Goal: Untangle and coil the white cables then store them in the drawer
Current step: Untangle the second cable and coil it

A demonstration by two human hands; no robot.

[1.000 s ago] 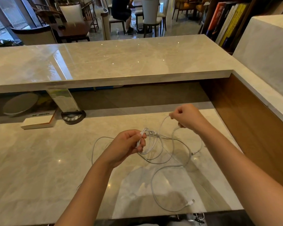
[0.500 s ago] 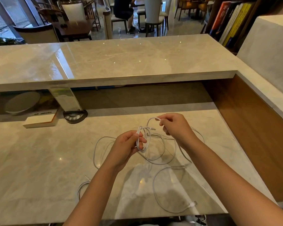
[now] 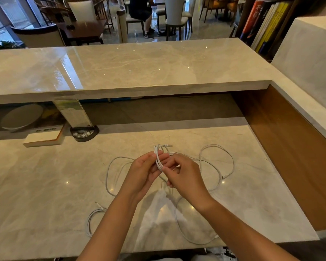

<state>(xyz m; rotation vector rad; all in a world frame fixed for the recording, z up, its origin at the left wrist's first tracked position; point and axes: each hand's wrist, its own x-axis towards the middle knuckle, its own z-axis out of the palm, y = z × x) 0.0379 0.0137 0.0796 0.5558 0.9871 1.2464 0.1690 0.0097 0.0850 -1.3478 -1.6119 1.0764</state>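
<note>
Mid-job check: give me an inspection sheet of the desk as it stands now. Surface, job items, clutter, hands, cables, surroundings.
Surface: pale marble lower desk, glossy, below a raised marble counter.
Job's things: white cables, a small bunch gathered between the hands, the rest in loose loops on the desk; no drawer in view.
Clutter: white box and a dark round button unit at the back left.
Grippers: left hand holds the bunch; right hand pinches a strand beside it.
Cables: a separate small coil lies at the near left; one connector end lies near the front edge.
Surroundings: books on a shelf at the right, chairs and a seated person beyond the counter.
</note>
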